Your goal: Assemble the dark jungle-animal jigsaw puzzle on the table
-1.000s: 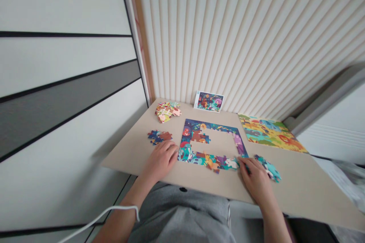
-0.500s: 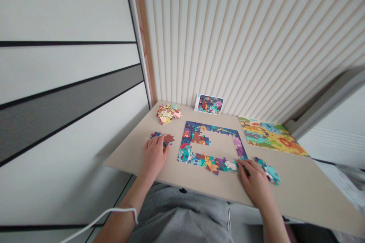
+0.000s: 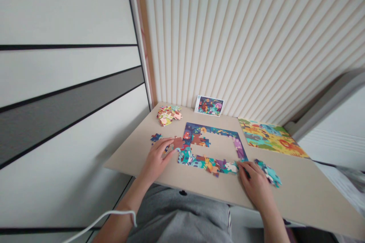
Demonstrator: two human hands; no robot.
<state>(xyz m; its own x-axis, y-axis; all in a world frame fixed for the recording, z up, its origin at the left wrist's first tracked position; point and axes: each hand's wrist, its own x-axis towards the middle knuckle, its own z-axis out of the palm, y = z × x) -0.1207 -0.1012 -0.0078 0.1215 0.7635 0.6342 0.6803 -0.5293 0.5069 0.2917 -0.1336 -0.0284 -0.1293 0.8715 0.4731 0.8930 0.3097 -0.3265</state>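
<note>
A brown jigsaw puzzle piece (image 3: 178, 142) is pinched in the fingers of my left hand (image 3: 156, 156), at the left edge of the partly assembled puzzle (image 3: 193, 162). That puzzle forms a frame of dark blue, purple and teal pieces around an open middle, with a brown section reaching in from its left. Just behind my left hand lie loose dark blue pieces (image 3: 156, 137). My right hand (image 3: 254, 177) rests with bent fingers at the puzzle's lower right corner. Something dark shows under its fingers, but I cannot make it out. Right of it is a pile of teal pieces (image 3: 269, 172).
A reference picture card (image 3: 210, 105) leans against the pleated curtain (image 3: 194, 45) at the back. Pale, mixed pieces (image 3: 168, 115) are piled at the table's (image 3: 137, 148) far left. An animal-scene puzzle (image 3: 270, 136) lies at the right. A white cable (image 3: 105, 214) crosses my left forearm.
My left hand has moved slightly right from the left pile, carrying the brown puzzle piece to the puzzle's left edge. The right hand has stayed in place.
</note>
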